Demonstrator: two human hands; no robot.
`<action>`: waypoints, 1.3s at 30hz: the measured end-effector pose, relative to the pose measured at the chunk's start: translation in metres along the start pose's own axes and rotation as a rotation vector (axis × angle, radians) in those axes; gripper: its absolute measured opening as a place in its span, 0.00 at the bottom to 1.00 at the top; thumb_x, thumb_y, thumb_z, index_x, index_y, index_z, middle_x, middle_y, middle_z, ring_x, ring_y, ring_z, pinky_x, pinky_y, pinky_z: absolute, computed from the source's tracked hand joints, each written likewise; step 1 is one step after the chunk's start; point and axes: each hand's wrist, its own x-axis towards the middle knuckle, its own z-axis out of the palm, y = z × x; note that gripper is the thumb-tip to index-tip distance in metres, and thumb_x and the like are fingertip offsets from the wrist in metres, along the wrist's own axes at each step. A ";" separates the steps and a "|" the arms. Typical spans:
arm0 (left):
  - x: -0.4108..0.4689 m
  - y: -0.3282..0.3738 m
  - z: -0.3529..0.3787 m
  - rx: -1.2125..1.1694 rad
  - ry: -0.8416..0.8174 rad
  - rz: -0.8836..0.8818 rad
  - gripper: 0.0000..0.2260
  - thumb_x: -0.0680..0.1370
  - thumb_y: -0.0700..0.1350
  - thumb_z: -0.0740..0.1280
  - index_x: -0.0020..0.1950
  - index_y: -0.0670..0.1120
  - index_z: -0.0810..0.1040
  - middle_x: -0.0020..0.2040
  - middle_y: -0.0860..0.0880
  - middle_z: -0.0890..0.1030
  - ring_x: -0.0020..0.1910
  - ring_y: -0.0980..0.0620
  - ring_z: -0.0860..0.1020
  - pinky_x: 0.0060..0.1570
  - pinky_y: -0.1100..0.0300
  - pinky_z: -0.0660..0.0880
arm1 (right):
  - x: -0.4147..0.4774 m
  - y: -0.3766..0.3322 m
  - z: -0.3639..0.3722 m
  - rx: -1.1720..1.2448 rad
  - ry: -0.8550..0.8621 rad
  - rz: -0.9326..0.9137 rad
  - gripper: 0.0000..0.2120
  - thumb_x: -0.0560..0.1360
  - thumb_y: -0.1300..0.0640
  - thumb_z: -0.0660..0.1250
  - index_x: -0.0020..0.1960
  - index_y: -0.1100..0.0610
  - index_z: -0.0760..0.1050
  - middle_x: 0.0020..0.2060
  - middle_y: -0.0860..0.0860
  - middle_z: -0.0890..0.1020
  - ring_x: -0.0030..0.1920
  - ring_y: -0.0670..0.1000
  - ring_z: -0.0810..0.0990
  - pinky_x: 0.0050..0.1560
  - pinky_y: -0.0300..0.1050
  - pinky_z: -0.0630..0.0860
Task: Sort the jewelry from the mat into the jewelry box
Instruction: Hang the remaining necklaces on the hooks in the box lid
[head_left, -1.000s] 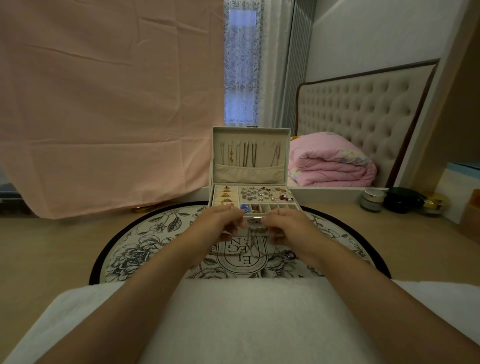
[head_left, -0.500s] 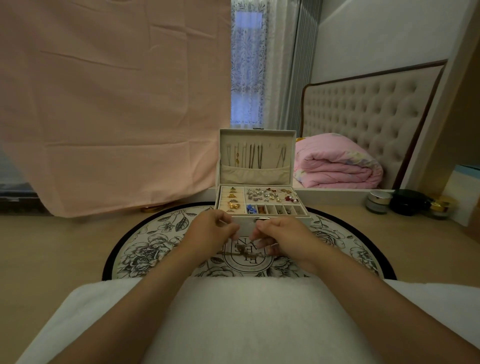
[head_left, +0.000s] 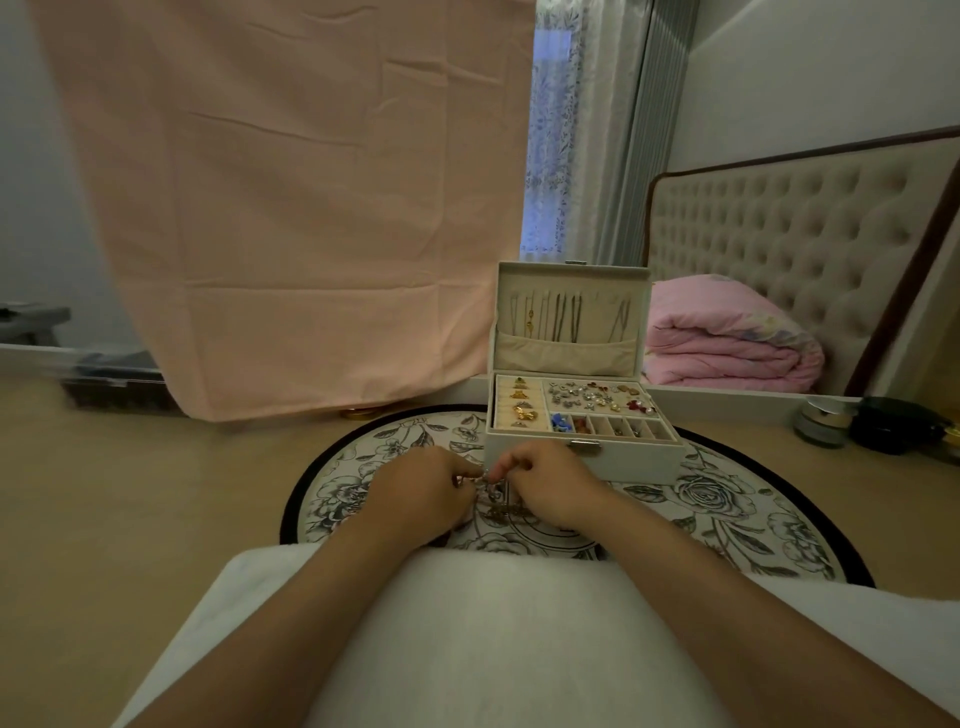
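An open cream jewelry box (head_left: 636, 460) stands on the round floral mat (head_left: 727, 509), its lid upright with several chains hanging inside. Rings and earrings fill its tray compartments. In front of the box's left corner, my left hand (head_left: 415, 496) and my right hand (head_left: 548, 488) meet fingertip to fingertip. Both pinch a thin chain (head_left: 493, 491) that droops between them onto the mat. The chain's lower part is partly hidden by my hands.
A white cushion (head_left: 498, 639) lies under my forearms. A pink sheet (head_left: 311, 208) hangs at the back left. Small jars (head_left: 823, 421) and a dark case (head_left: 893, 426) sit at the right. A folded pink quilt (head_left: 727, 338) lies behind the box.
My hands have come down from the box's front edge toward the mat with the chain between them. The view has swung left, so the box now appears right of centre.
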 end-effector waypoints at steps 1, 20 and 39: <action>0.002 -0.002 0.001 0.054 0.005 0.013 0.14 0.79 0.52 0.62 0.63 0.65 0.78 0.47 0.55 0.85 0.43 0.57 0.81 0.44 0.61 0.75 | 0.002 0.000 0.002 -0.040 -0.004 -0.008 0.15 0.81 0.62 0.61 0.48 0.48 0.83 0.43 0.49 0.82 0.40 0.46 0.78 0.38 0.36 0.74; 0.010 -0.004 0.006 -0.694 -0.042 -0.037 0.10 0.83 0.47 0.61 0.45 0.48 0.77 0.38 0.52 0.80 0.36 0.54 0.74 0.38 0.63 0.73 | -0.003 0.010 0.000 -0.268 -0.083 -0.163 0.11 0.77 0.55 0.68 0.54 0.43 0.85 0.49 0.40 0.84 0.50 0.42 0.80 0.57 0.47 0.79; 0.014 -0.017 0.000 -1.207 0.251 -0.365 0.11 0.84 0.44 0.54 0.41 0.46 0.68 0.32 0.49 0.67 0.26 0.54 0.62 0.26 0.61 0.60 | -0.014 0.025 -0.024 -0.316 -0.060 -0.148 0.06 0.82 0.55 0.63 0.47 0.50 0.77 0.45 0.46 0.80 0.46 0.45 0.78 0.49 0.42 0.77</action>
